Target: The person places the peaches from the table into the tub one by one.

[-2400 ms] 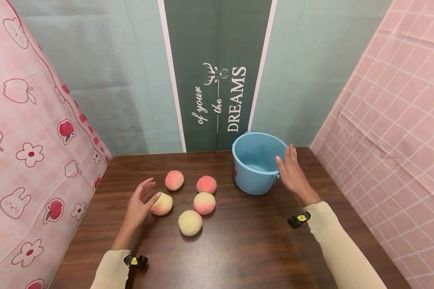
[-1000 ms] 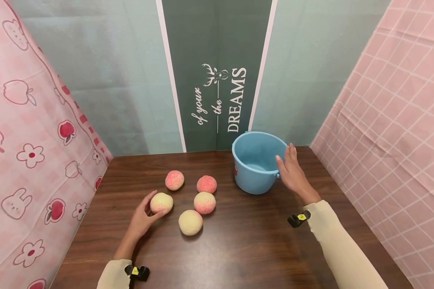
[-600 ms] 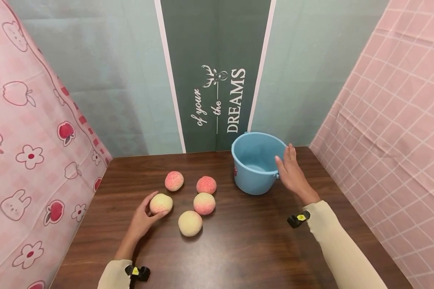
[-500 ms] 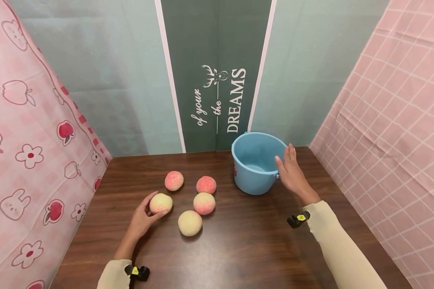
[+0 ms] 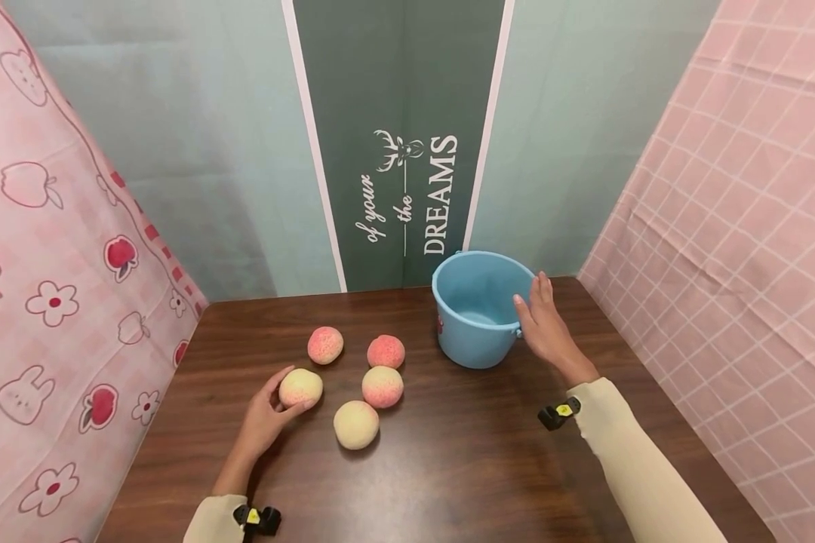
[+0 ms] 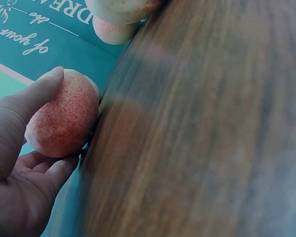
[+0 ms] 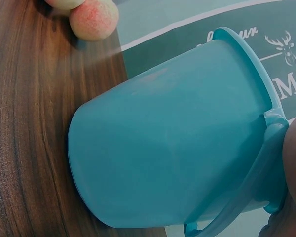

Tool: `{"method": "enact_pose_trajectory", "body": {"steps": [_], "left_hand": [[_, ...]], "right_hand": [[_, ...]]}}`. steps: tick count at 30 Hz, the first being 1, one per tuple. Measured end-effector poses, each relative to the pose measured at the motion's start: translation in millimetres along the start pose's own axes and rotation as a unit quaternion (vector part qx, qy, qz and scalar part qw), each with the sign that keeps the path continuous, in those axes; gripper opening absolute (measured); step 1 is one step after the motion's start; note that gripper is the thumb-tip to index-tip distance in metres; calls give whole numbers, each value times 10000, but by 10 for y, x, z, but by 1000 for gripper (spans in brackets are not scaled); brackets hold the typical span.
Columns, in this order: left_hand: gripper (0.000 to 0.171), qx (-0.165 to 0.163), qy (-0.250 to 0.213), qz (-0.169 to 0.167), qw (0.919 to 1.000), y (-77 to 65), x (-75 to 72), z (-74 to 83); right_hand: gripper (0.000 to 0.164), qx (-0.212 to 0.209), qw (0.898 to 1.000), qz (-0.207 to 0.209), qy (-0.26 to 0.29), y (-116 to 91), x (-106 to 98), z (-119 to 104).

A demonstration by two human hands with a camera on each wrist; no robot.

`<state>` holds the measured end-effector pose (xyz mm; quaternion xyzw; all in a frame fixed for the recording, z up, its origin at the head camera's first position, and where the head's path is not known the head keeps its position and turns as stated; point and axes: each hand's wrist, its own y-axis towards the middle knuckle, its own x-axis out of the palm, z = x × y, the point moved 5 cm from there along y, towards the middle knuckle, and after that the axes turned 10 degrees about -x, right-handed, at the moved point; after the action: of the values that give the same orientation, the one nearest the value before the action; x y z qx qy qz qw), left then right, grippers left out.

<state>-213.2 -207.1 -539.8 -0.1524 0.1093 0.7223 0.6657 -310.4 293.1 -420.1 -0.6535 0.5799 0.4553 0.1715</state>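
Observation:
My left hand (image 5: 263, 418) grips a yellow-and-pink peach (image 5: 301, 388) at the left of the group, thumb on the near side and fingers round the far side. In the left wrist view this peach (image 6: 69, 116) shows its red-speckled face, right by the tabletop. My right hand (image 5: 546, 328) rests at the right rim of a light blue bucket (image 5: 475, 347), its fingers fairly straight and its thumb over the rim. The bucket stands upright with nothing visible inside. In the right wrist view, the bucket's handle (image 7: 241, 192) hangs down its side, close to my hand.
Other peaches lie on the brown wooden table (image 5: 448, 483): a pink one (image 5: 325, 345) at the back, a red one (image 5: 385, 352), a two-tone one (image 5: 382, 388) and a pale yellow one (image 5: 356, 424). Behind hangs a green curtain (image 5: 244, 188); pink cloths flank both sides.
My left hand has come down from beside the peach and closed round it; the peach has hardly moved. My right hand has stayed at the bucket. The head view has tilted slightly.

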Motion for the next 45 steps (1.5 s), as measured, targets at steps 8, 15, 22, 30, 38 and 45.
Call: {"method": "enact_pose_trajectory", "body": {"steps": [8,15,22,30,38,45], "left_hand": [[79,30,-73,186,9998,59,-19,-29],[80,15,-134,298,9995,84,-52,-142],[78,195,-114,385,9990,81,-67,-33],[81,174,-87,330,9993,82,-63,32],[81,323,-137,277,9990,114,-55,180],[81,460,-73,252,9986,150,-42,287]], "right_hand": [[81,-7,9999,64,-105,21,-23,3],[80,80,10000,-29,-39,24,13,-10],[80,-46,9999,83,-97,23,24,1],[81,-81,9999,106,-59,14,23,12],[81,-40,9999,83,-79,13,11,15],[81,13,10000,72,-29,3,10,7]]}}
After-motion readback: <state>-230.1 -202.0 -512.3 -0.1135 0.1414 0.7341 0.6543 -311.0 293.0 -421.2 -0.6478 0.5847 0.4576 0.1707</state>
